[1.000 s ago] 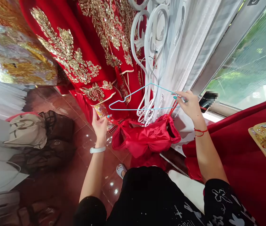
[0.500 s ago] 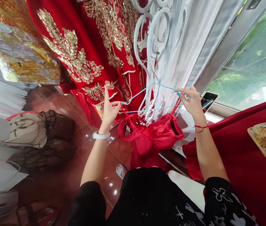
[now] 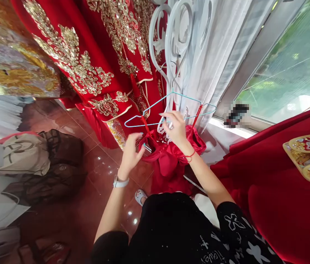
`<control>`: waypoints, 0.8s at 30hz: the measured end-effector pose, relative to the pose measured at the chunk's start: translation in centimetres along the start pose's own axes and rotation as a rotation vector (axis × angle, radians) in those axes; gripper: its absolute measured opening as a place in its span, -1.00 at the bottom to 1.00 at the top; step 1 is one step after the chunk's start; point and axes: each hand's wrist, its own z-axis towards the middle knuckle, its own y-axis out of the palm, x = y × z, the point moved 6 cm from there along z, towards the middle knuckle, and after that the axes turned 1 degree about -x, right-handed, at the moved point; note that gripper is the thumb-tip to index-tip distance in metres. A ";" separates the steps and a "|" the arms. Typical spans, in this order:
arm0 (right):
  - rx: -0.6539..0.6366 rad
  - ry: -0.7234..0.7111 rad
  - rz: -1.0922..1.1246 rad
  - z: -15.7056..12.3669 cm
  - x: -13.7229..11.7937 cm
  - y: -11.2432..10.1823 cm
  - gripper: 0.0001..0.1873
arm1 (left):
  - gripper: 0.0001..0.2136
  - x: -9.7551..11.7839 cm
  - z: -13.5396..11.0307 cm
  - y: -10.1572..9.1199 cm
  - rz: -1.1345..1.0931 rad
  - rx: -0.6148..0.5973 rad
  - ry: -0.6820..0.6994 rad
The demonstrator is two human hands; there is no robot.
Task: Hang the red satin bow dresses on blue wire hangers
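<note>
A shiny red dress (image 3: 167, 165) hangs by its thin straps from a light-blue wire hanger (image 3: 173, 92). The hanger's metal hook is up at a white scrollwork metal stand (image 3: 168, 51). My left hand (image 3: 130, 152) is beside the left cup of the dress, thumb and fingers apart; I cannot tell whether the fingertips touch the fabric. In front of the hanger's lower bar and the dress top is my right hand (image 3: 175, 128), fingers bent and spread, with nothing visible in them. It hides part of the neckline.
Red garments with gold sequins (image 3: 83, 62) hang at the back left. White curtains (image 3: 221, 47) and a window (image 3: 289, 69) are on the right, with a pixelated phone (image 3: 236, 114) on the sill. Bags (image 3: 25, 154) lie on the tiled floor (image 3: 100, 183). Red cloth (image 3: 276, 157) drapes at right.
Both hands have let go of the hanger's ends and straps. My left hand has dropped lower, while my right has swung left across the dress. The hanger now hangs unheld.
</note>
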 end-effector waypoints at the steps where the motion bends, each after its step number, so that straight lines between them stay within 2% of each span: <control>1: -0.098 -0.025 0.034 0.3 -0.8 1.9 -0.62 | -0.78 -0.6 -1.3 0.8 0.052 -0.156 0.010; 2: -0.185 -0.036 0.067 0.7 -1.3 3.6 -0.61 | -0.89 -1.4 -2.4 1.5 0.093 -0.296 0.011; 4: -0.311 -0.005 0.124 1.1 -1.4 6.1 -0.64 | -0.86 -2.8 -4.0 1.8 0.145 -0.476 -0.007; 7: -0.353 0.095 0.147 1.1 -0.5 7.7 -0.72 | -0.84 -3.6 -4.1 0.1 0.134 -0.504 -0.026; 10: -0.325 0.121 0.140 0.5 0.0 7.7 -0.76 | -0.93 -3.0 -2.6 -2.4 0.087 -0.472 -0.003; 14: -0.302 0.110 0.164 -0.5 0.0 7.0 -0.77 | -0.94 -1.9 0.1 -5.1 0.127 -0.353 0.014; 17: -0.286 0.099 0.171 -1.0 -0.1 6.6 -0.76 | -0.92 -0.9 1.9 -6.5 0.125 -0.113 0.010; 20: -0.284 0.105 0.151 -1.4 -0.2 6.6 -0.76 | -0.88 -0.4 3.2 -7.0 0.040 0.098 -0.036; 24: -0.275 0.129 0.113 -1.6 -0.2 6.5 -0.74 | -0.78 -0.3 5.0 -6.5 -0.006 0.180 -0.069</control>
